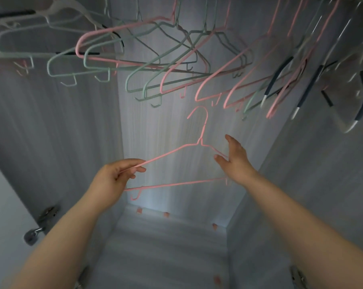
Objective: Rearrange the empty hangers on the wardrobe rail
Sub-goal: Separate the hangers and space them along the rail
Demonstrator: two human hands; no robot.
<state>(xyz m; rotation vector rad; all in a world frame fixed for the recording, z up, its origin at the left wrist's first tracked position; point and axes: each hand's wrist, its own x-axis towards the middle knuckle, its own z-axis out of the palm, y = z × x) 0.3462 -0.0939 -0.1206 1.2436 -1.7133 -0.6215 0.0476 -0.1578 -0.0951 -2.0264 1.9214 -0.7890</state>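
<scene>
A pink wire hanger (pixel 200 140) is off the rail, held upright in the middle of the wardrobe below the others. My left hand (pixel 113 178) pinches its left shoulder between thumb and fingers. My right hand (pixel 235 158) has straight, spread fingers at the hanger's right shoulder, touching or just beside it. Several empty hangers hang overhead: pink hangers (pixel 228 80), mint green hangers (pixel 88 57), a white one (pixel 1 34) at the far left, and clear ones with dark blue grips (pixel 362 97) at the right. The rail itself is out of view above.
Grey wood-grain wardrobe walls close in on the left (pixel 51 126), back and right. A metal door hinge (pixel 44 217) sits on the left wall, another (pixel 297 276) low on the right. The wardrobe floor (pixel 166 247) lies below, with small pink pegs along its back edge.
</scene>
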